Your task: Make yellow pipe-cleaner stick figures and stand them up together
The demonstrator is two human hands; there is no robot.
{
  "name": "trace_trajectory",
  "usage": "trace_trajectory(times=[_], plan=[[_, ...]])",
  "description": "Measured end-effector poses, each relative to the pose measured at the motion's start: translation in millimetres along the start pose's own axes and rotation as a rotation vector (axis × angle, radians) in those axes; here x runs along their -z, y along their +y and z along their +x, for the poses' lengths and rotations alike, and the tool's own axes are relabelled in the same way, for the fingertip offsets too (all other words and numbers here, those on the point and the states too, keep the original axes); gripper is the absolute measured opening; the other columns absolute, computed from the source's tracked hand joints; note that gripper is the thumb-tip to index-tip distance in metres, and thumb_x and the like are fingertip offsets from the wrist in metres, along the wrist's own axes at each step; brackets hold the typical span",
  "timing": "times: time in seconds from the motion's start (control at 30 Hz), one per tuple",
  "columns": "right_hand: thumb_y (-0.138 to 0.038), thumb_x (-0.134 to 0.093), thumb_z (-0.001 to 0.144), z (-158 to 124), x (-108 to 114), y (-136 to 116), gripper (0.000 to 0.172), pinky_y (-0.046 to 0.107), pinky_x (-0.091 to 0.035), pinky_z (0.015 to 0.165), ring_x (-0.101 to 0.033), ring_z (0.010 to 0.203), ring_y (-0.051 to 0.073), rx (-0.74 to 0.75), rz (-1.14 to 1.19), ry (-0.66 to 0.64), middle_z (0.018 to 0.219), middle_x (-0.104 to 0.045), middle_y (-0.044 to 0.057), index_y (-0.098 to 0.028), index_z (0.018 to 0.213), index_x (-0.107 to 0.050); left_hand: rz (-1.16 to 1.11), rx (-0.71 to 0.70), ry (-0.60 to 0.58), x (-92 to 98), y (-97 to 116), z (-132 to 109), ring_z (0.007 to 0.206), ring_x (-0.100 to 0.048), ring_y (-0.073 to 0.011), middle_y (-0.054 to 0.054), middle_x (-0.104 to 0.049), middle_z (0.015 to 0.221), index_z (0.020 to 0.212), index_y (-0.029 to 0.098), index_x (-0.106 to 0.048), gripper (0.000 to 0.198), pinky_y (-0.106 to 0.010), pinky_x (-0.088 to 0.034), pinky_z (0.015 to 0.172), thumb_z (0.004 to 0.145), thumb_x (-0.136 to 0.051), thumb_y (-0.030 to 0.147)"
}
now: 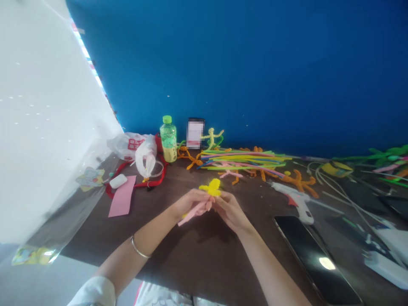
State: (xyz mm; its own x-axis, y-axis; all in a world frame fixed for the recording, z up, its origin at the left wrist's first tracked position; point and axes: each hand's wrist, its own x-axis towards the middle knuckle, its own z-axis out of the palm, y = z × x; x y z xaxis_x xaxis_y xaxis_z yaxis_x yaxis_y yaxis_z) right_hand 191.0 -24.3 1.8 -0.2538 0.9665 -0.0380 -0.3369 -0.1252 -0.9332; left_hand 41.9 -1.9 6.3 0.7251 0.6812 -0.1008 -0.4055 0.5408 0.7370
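Both hands meet over the near middle of the table around a small yellow and pink pipe-cleaner figure (pixel 214 187). My left hand (pixel 194 201) is closed on it, with a pink strip jutting out below the fingers toward the lower left. From the other side, my right hand (pixel 228 209) pinches the figure, its fingertips touching those of the left. The yellow fuzzy part stands up above the fingers; the lower part is mostly hidden by them. Beyond the hands lies a bundle of coloured pipe cleaners (pixel 245 160), with a pink pipe-cleaner piece (pixel 230 173) in front.
At the back stand a green-capped bottle (pixel 168 140) and a phone (pixel 195 134). On the left are a plastic bag (pixel 140 148), pink paper (pixel 123 197) and a white case (pixel 118 181). A glue gun (pixel 296 199), a large phone (pixel 314 255), cables and a white charger (pixel 387 268) lie right.
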Motion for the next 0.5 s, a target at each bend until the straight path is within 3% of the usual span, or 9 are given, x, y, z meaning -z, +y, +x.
trace_trajectory(times=[0.13,0.23,0.37,0.5], plan=[[-0.039,-0.068,0.065,0,-7,4,0.023,0.025,-0.041,0.057,-0.054,0.061,0.012,0.015,0.035,0.035,0.071,-0.061,0.002,-0.018,0.075,-0.066,-0.195,0.129,-0.035,4.1,2,0,0.035,-0.032,0.0010,0.003,-0.043,0.050,0.072,0.008,-0.060,0.016,-0.011,-0.019,0.033,0.067,-0.063,0.024],[-0.036,-0.066,0.068,1,-12,5,0.020,0.024,-0.041,0.054,-0.052,0.057,0.011,0.040,0.058,0.086,0.065,-0.059,0.001,-0.017,0.072,-0.065,-0.132,0.127,-0.005,4.7,-1,4,0.037,-0.037,-0.0013,0.003,-0.044,0.050,0.072,0.008,-0.058,0.023,-0.012,-0.024,0.035,0.068,-0.063,0.030],[-0.036,-0.063,0.070,2,-11,6,0.022,0.024,-0.040,0.050,-0.050,0.052,0.011,0.153,-0.037,0.263,0.062,-0.060,0.001,-0.017,0.079,-0.066,0.237,-0.175,0.258,0.7,-12,10,0.046,-0.049,-0.0075,-0.002,-0.056,0.063,0.080,0.011,-0.056,0.032,-0.019,-0.037,0.043,0.067,-0.063,0.039],[-0.036,-0.063,0.068,1,-9,6,0.023,0.028,-0.045,0.062,-0.058,0.069,0.017,0.292,-0.310,0.452,0.076,-0.066,0.004,-0.016,0.081,-0.067,0.778,-0.551,0.488,0.7,-19,9,0.068,-0.056,-0.0127,-0.006,-0.062,0.084,0.091,0.015,-0.059,0.029,-0.024,-0.044,0.062,0.066,-0.065,0.030]])
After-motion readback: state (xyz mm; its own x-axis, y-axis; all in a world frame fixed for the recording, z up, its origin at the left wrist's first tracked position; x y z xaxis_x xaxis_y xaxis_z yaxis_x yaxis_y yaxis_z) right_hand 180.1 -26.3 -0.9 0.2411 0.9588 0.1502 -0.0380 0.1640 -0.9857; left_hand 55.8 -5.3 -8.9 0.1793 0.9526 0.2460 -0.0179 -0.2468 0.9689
